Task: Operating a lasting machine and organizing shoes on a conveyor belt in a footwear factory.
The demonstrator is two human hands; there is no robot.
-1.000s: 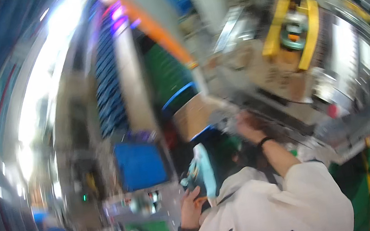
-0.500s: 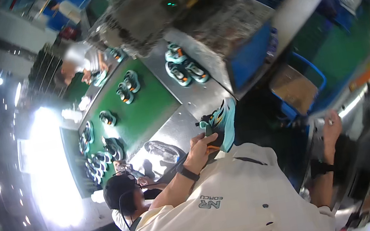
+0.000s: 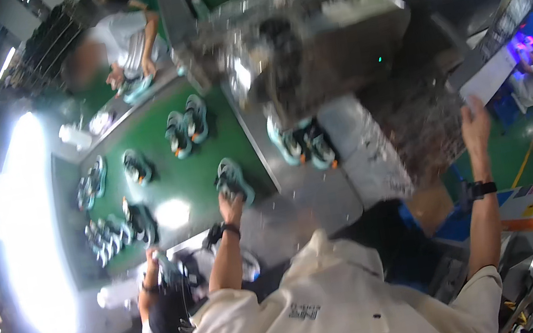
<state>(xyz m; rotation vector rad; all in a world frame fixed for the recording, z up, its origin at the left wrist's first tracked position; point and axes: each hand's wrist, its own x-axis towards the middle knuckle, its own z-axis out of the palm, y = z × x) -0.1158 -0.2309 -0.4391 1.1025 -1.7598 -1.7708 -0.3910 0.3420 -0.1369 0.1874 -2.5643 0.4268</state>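
- So the left hand (image 3: 231, 207) had its fingers closed around the near end of 1 teal-and-black shoe (image 3: 232, 178), no visible gap between skin and shoe.
- That shoe was over the green surface (image 3: 177, 181), near its right edge. Couldn't tell if the sole was touching down.
- Key bit: the shoe lay straight out past the left fingers, away from the body. Its long axis ran roughly in line with the forearm, top end leaning a little left.
- Left hand was way nearer, obviously. The right hand (image 3: 476, 128) was off by the pale panel (image 3: 490, 79), well apart from the shoe. Its fingers were blurry, so I can't tell how open they were or whether they had anything.
- Beyond the held shoe, slightly left, sat a pair of shoes (image 3: 196, 118), same green surface.
- To its right, 2 more shoes (image 3: 318, 145) stood on the metal ledge (image 3: 313, 190).
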